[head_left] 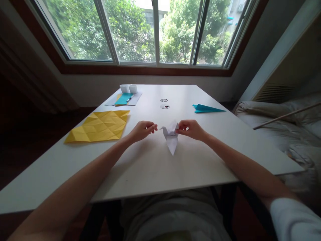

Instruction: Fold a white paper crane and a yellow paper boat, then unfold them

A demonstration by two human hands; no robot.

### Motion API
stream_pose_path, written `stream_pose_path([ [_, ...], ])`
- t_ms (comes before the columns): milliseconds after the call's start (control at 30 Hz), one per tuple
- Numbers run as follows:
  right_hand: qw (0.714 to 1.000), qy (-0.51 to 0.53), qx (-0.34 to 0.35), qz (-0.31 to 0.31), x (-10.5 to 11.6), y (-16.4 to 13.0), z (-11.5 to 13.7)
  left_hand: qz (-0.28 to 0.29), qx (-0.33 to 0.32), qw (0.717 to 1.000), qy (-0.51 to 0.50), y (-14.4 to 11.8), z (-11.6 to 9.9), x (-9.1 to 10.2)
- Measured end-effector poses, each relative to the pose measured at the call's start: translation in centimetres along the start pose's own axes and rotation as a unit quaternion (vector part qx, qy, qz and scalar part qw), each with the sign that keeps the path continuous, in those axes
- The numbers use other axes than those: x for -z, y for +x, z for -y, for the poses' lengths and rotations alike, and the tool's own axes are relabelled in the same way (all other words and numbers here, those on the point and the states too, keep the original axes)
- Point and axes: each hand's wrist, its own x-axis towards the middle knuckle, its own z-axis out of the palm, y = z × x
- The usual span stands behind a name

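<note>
A white folded paper crane (172, 140) is in front of me, its wings spread and one wing pointing toward me. My right hand (192, 130) pinches the crane's right end between thumb and fingers. Just left of the crane's bent head, my left hand (144, 130) hovers with its fingers curled and thumb close to the index finger. A small gap separates it from the beak, and nothing shows in its fingers.
On the white table (150, 174), a creased yellow sheet (100, 126) lies left and a blue paper plane (207, 108) right. Farther back are two round pieces (165, 106), blue paper (124, 99), a pen (130, 98) and small white boxes (124, 88).
</note>
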Motion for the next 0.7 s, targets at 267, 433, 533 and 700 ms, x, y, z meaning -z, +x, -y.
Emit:
stream_pose_path([
  [267,0.993,-0.06,-0.06,-0.085,4.0,2.0,-1.3,-0.002,-0.01,1.0,0.028,-0.5,-0.4,0.6],
  [433,0.974,-0.127,-0.102,-0.155,6.5,2.2,-3.3,0.011,-0.032,0.997,0.074,-0.9,-0.2,0.7],
  [533,0.948,-0.179,-0.144,-0.219,8.2,1.2,-5.4,0.016,-0.054,0.991,0.122,-1.1,-0.2,0.9],
  [700,0.899,-0.278,-0.205,-0.271,11.8,-1.3,-9.7,0.015,-0.064,0.983,0.172,-1.0,-0.1,0.7],
])
